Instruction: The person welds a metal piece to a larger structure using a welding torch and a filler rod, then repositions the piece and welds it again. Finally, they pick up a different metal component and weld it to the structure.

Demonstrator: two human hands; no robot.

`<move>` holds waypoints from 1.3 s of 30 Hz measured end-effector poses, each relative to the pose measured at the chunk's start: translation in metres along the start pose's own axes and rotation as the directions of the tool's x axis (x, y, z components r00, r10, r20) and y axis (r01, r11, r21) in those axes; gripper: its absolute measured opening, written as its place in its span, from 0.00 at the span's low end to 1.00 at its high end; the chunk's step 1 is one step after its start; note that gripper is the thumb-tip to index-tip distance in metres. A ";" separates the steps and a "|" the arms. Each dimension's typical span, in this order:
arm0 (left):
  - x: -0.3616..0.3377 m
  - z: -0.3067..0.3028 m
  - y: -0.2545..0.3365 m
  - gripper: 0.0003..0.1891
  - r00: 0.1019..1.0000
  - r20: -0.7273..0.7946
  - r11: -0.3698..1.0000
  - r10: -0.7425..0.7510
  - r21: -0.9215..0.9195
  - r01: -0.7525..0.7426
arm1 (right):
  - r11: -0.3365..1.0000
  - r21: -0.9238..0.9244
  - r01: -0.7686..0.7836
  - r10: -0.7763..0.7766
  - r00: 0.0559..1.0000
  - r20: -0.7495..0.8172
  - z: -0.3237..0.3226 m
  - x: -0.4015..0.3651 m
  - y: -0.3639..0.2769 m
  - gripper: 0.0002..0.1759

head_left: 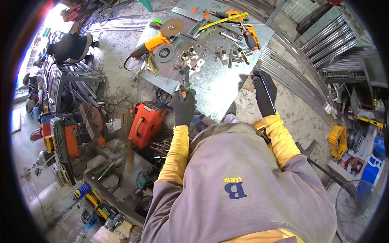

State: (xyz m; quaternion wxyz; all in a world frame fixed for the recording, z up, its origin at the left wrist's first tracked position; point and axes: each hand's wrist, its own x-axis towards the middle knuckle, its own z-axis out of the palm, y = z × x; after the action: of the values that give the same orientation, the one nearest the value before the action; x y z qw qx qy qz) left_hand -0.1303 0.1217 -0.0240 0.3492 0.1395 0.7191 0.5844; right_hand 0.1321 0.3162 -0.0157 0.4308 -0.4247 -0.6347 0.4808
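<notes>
My left hand, in a dark glove, is closed round the handle of a welding torch at the near left edge of the metal table. The torch head points up toward small metal pieces. My right hand, also gloved, is closed on a thin rod just off the table's right edge. An orange angle grinder lies left on the table. Near the far edge are a yellow ruler and an orange-handled tool.
A red machine stands on the floor left of the table. Metal tubes lie on the right. A yellow crate and a fan are at the right. Another person crouches at the upper left.
</notes>
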 end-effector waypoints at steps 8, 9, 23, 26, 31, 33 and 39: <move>0.005 0.002 -0.035 0.15 0.983 -0.154 0.991 0.098 -0.079 -0.111 | 0.977 0.200 -0.070 0.040 0.987 0.153 0.063 0.010 -0.030 0.15; 0.003 0.005 -0.032 0.22 0.982 -0.180 0.990 0.065 -0.116 -0.086 | 0.973 0.204 -0.108 0.061 0.972 0.226 0.069 0.001 -0.027 0.15; 0.003 0.003 -0.025 0.09 0.982 -0.187 0.962 -0.036 -0.272 -0.016 | 0.888 0.165 -0.429 0.234 0.730 0.642 0.092 -0.038 -0.011 0.15; 0.006 0.002 -0.025 0.10 0.980 -0.193 0.955 -0.041 -0.298 -0.019 | 0.714 0.311 -0.627 0.293 0.672 0.680 0.093 -0.026 -0.009 0.18; 0.003 0.004 -0.016 0.10 0.973 -0.221 0.970 -0.065 -0.242 0.009 | 0.543 0.437 -0.717 0.269 0.642 0.718 0.090 -0.006 0.008 0.25; 0.005 0.003 -0.018 0.11 0.975 -0.213 0.972 -0.071 -0.235 0.019 | 0.527 0.371 -0.764 0.263 0.562 0.784 0.086 -0.002 0.014 0.27; 0.004 0.004 -0.007 0.13 0.972 -0.229 0.990 -0.054 -0.138 0.022 | 0.438 0.411 -0.799 0.244 0.546 0.801 0.087 -0.002 0.028 0.28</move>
State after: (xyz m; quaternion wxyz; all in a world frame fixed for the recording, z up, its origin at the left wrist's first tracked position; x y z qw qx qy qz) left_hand -0.1289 0.1255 -0.0323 0.2826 0.0327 0.7164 0.6371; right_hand 0.0534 0.2982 -0.0576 0.1333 -0.2037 -0.2997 0.9225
